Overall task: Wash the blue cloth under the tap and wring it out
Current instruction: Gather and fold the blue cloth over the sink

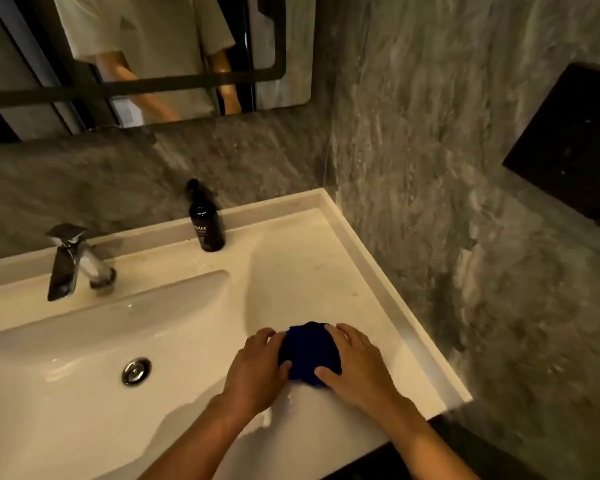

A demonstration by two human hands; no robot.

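**Both hands on the bunched blue cloth, right of the basin**

The blue cloth (309, 353) lies bunched in a rounded mound on the flat ledge of the white sink (326, 258), just right of the basin bowl. The left hand (257, 368) cups its left side and the right hand (355, 363) its right side; on each, curved fingers wrap the far edge and the thumb presses the near edge, so the cloth is gripped between the two hands. The chrome tap (75, 261) stands at the rear left, well apart from the cloth. A dark pump bottle (205, 223) stands upright on the rear ledge. The drain plug (136, 371) sits in the basin floor.
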